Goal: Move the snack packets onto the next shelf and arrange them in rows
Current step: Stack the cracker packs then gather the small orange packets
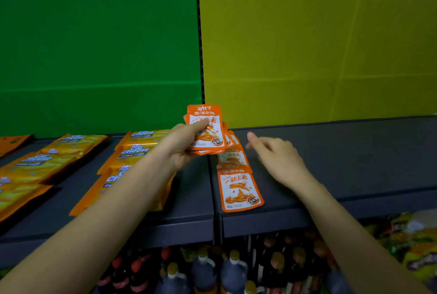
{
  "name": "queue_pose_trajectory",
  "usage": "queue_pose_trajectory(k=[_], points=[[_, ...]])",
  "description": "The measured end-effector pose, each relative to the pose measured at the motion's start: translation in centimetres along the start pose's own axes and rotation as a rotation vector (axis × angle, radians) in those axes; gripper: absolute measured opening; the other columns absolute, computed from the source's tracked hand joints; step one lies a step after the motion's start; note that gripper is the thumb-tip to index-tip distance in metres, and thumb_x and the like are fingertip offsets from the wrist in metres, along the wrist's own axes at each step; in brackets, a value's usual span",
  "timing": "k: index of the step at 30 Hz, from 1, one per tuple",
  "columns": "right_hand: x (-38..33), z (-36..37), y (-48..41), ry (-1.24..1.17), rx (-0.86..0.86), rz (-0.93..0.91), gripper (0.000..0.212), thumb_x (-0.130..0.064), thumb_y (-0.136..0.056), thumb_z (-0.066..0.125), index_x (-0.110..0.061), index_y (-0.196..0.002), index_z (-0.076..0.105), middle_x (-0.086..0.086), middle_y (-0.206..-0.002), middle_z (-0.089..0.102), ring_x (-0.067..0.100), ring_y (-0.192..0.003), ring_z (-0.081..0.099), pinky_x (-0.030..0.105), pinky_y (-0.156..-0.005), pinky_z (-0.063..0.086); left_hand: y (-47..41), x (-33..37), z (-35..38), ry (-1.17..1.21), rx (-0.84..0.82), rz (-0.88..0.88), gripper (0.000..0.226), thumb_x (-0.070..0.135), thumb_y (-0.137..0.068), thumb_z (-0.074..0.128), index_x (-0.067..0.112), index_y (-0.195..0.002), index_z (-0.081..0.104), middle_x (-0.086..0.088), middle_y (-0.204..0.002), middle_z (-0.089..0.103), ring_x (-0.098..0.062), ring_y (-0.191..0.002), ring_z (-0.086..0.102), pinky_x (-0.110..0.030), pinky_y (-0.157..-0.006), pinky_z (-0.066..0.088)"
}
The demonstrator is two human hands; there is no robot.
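At frame centre the left hand (181,145) pinches a fanned stack of orange packets (208,129) for dealing, while the right hand (275,156), fingers loosely spread, hovers probably empty beside the started row (237,181).

Green panel (99,45) beside yellow panel (316,41), dark shelving (354,149) below.

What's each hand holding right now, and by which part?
The left hand grips a stack of small orange-and-white plastic snack packets by their lower left edge, thumb across the front. The right hand holds nothing.
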State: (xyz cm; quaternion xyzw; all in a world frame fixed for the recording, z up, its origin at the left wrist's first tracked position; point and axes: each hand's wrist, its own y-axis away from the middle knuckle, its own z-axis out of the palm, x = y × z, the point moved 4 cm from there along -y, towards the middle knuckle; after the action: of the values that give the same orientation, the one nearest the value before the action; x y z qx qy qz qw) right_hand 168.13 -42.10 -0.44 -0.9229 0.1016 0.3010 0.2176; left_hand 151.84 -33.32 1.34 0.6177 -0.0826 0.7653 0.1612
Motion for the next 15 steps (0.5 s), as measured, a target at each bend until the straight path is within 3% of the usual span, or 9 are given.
queue_pose_trajectory(k=[3, 4, 7, 11, 15], points=[[-0.5, -0.9, -2.5, -0.162, 0.013, -0.016, 0.049, -0.068, -0.086, 0.03, -0.031, -0.077, 0.06, -0.013, -0.058, 0.063, 0.023, -0.085, 0.062, 0.042, -0.089, 0.048, -0.1, -0.4, 3.1, -0.015, -0.043, 0.04, 0.016, 0.01, -0.091, 0.053, 0.004, -0.077, 0.059, 0.001, -0.046, 0.066, -0.007, -0.039, 0.063, -0.018, -0.042, 0.052], [-0.5, -1.1, -3.3, -0.193, 0.02, -0.014, 0.046, -0.068, -0.085, 0.035, -0.029, -0.076, 0.057, -0.013, -0.058, 0.063, 0.024, -0.084, 0.062, 0.042, -0.088, 0.048, -0.2, -0.6, 4.1, -0.015, -0.055, 0.054, 0.016, 0.009, -0.091, 0.053, 0.004, -0.077, 0.059, 0.001, -0.046, 0.066, -0.007, -0.04, 0.063, -0.017, -0.042, 0.052], [0.4, -1.6, -5.2, -0.255, 0.006, 0.014, 0.041, -0.065, -0.077, 0.055, -0.024, -0.078, 0.055, -0.002, -0.089, 0.07, 0.024, -0.094, 0.065, 0.043, -0.089, 0.05, -0.7, -1.2, 6.6, -0.043, -0.086, 0.057, 0.009, 0.009, -0.088, 0.058, 0.004, -0.081, 0.061, 0.0, -0.051, 0.069, -0.009, -0.044, 0.065, -0.018, -0.044, 0.053], [2.8, -2.3, -7.1, -0.472, -0.062, 0.012, 0.033, -0.046, -0.077, 0.068, -0.018, -0.068, 0.053, 0.014, -0.09, 0.073, 0.029, -0.086, 0.069, 0.041, -0.078, 0.051, -1.8, -1.6, 8.6, -0.047, -0.063, 0.005, 0.008, 0.013, -0.087, 0.059, 0.005, -0.089, 0.061, -0.003, -0.059, 0.07, -0.01, -0.047, 0.066, -0.019, -0.046, 0.054], [4.7, -3.0, -9.0, -0.541, -0.151, -0.007, 0.032, -0.035, -0.086, 0.063, -0.015, -0.064, 0.05, 0.004, -0.063, 0.06, 0.003, -0.045, 0.05, 0.014, -0.046, 0.036, -2.7, -1.7, 10.2, 0.049, 0.002, -0.032, 0.021, 0.016, -0.094, 0.042, 0.008, -0.078, 0.054, -0.004, -0.053, 0.066, -0.013, -0.043, 0.062, -0.023, -0.052, 0.051]])
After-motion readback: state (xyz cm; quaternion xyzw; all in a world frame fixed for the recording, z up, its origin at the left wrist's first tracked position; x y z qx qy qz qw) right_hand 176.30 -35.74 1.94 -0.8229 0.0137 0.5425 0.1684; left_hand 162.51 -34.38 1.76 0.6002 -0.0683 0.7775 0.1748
